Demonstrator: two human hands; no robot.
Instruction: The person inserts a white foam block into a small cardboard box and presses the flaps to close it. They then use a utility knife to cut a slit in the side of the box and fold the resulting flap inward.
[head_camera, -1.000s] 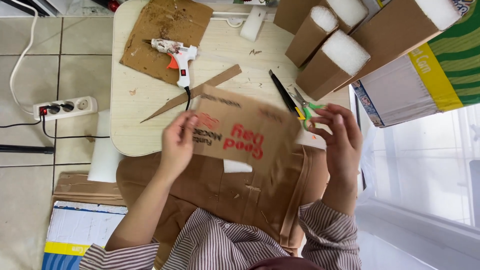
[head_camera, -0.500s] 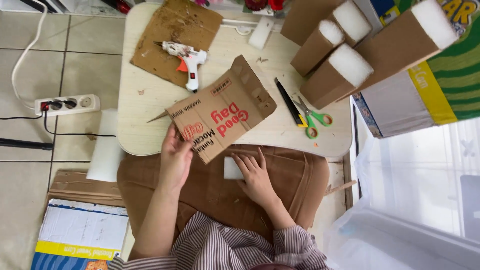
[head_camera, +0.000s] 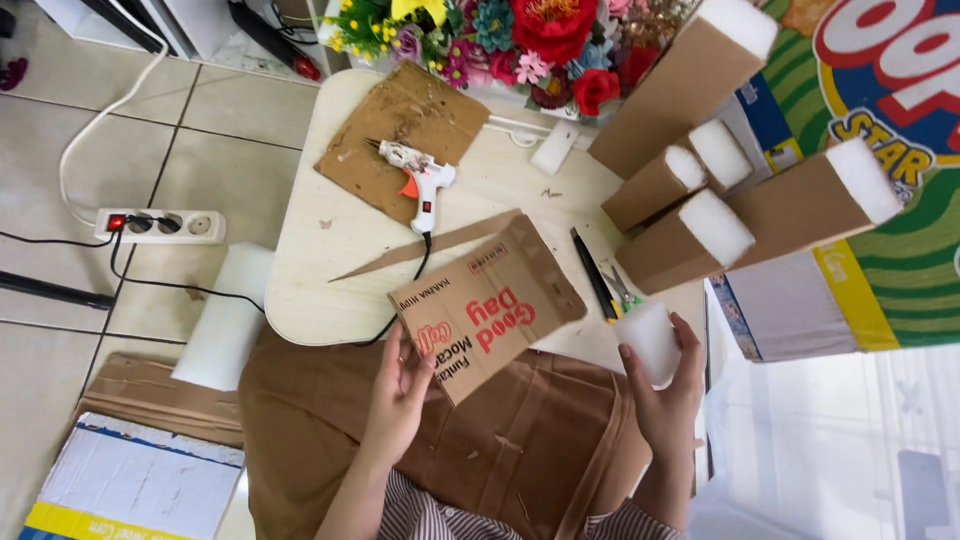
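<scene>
Left hand (head_camera: 400, 385) gripping one cardboard box (head_camera: 487, 305), right hand (head_camera: 668, 385) holding one white foam block (head_camera: 648, 340), four foam-capped cardboard boxes (head_camera: 690, 240) nearby

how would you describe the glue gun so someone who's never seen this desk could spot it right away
Start at the pale rounded table and find the brown cardboard mat at its far edge, below the artificial flowers. The glue gun lies on that mat's near corner. It is the only white tool there, with an orange trigger and a black cord trailing toward the person.
</scene>
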